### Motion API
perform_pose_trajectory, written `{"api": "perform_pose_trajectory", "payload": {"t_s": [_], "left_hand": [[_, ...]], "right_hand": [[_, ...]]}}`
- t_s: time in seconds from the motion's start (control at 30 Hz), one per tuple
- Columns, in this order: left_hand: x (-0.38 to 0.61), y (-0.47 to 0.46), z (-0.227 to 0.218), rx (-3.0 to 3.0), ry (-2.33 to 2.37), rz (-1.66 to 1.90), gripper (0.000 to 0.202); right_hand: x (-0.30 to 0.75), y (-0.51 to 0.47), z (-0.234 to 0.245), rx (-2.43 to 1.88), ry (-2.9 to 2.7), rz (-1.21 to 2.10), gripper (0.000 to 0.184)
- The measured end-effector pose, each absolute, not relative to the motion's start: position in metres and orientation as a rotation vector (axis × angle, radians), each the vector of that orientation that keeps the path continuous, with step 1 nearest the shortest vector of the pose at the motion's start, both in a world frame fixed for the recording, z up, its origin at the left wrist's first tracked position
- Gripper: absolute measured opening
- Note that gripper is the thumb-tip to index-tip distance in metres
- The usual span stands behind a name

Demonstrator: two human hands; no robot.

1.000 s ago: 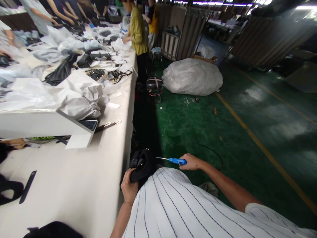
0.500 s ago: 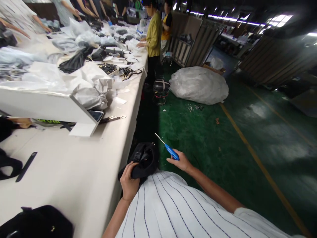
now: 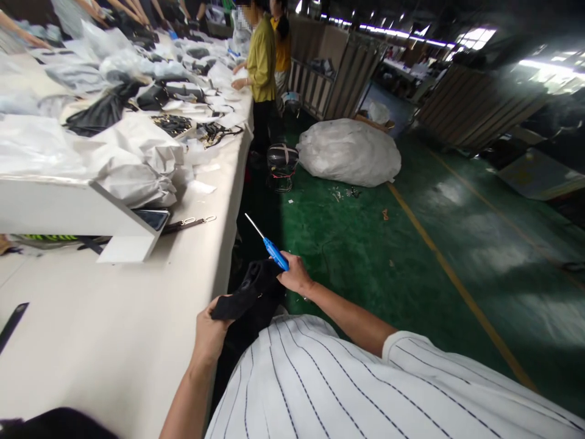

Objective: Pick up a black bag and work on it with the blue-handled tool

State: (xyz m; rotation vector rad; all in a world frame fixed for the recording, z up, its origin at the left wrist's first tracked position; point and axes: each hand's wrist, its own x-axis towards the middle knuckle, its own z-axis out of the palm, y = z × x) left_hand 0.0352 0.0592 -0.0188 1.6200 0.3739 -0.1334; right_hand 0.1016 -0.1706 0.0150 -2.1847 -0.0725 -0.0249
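Note:
My left hand point(image 3: 212, 332) is closed on the near edge of a black fabric bag point(image 3: 253, 292), which is held off the table edge just in front of my striped shirt. Wrapped in my right hand point(image 3: 295, 274) is a blue-handled screwdriver point(image 3: 275, 253), its thin metal shaft pointing up and to the left. The right hand is at the far side of the bag; whether its fingers also grip the cloth is hidden. Another black item point(image 3: 64, 424) lies on the table at the lower left, cut off by the frame.
A pale covered table point(image 3: 150, 329) runs along my left. On it are a white board stand point(image 3: 130, 247), dark straps with metal clips point(image 3: 189, 222) and wrapped bags point(image 3: 146, 164). A large white sack point(image 3: 350, 152) rests on the green floor. A person in yellow point(image 3: 262, 58) stands farther along.
My right hand has moved left with the screwdriver to the bag. My left hand has shifted left along with the bag's near edge, stretching the bag out. The view has turned slightly right.

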Motion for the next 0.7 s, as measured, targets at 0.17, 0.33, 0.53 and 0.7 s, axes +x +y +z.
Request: {"api": "perform_pose_trajectory", "payload": {"t_s": [0.17, 0.33, 0.53, 0.7], "left_hand": [[0.052, 0.068, -0.008, 1.398, 0.471, -0.197, 0.044], [0.060, 0.079, 0.018, 1.496, 0.449, -0.224, 0.051], [0.054, 0.078, 0.055, 1.651, 0.394, -0.230, 0.048], [0.052, 0.074, 0.076, 1.740, 0.337, -0.246, 0.043]], "right_hand": [[0.110, -0.172, 0.026, -2.061, 0.033, 0.130, 0.038], [0.107, -0.172, 0.033, -1.826, 0.121, 0.230, 0.040], [0.096, -0.178, 0.056, -1.560, 0.103, 0.284, 0.040], [0.092, -0.183, 0.073, -1.387, 0.098, 0.314, 0.032]]}}
